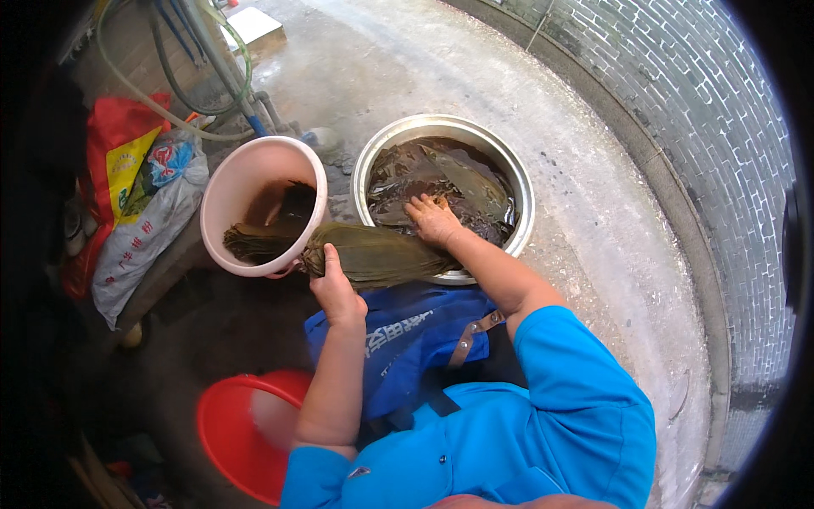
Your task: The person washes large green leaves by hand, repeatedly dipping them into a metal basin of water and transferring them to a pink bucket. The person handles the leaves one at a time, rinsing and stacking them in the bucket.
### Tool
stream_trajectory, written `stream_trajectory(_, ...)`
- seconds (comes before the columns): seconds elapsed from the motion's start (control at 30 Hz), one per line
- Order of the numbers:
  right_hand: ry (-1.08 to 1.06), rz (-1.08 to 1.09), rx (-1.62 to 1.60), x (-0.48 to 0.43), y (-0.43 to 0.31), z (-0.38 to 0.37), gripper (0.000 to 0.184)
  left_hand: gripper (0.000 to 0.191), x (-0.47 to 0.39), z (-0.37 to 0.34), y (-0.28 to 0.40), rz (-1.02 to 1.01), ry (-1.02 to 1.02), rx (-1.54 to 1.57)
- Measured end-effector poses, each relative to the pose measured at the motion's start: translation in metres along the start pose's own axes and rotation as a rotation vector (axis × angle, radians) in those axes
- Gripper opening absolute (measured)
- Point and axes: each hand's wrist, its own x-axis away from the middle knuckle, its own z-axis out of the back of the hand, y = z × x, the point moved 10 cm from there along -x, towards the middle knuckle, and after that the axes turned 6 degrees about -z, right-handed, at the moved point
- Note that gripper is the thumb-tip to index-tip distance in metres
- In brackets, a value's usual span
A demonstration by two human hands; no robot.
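My left hand [338, 289] grips the gathered end of a bundle of long, dark green leaves [388, 254], which stretches right over the rim of a round metal basin [526, 210]. In the basin lie wet, dark leaves [467, 175] in brown liquid. My right hand [434, 219] rests on them with fingers spread; what lies under its palm is hidden. Left of the basin, a pale pink bucket [222, 184] holds more leaf bundles [257, 242] and a brownish wet patch on its inner wall. A blue apron [407, 350] bearing writing covers my lap.
A red plastic basin [222, 432] stands at lower left. Printed sacks [152, 223] lie beyond the pink bucket. Hoses [172, 118] and pipes [219, 63] rise at upper left, near a white-topped block [254, 25]. A grey brick wall [699, 127] curves along the right.
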Motion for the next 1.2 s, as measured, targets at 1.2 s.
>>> stream_trajectory(1.2,0.194,0.084,-0.445,0.096,-0.159,0.098,0.063,0.044,0.002,0.000,-0.005,0.041,-0.040,0.085)
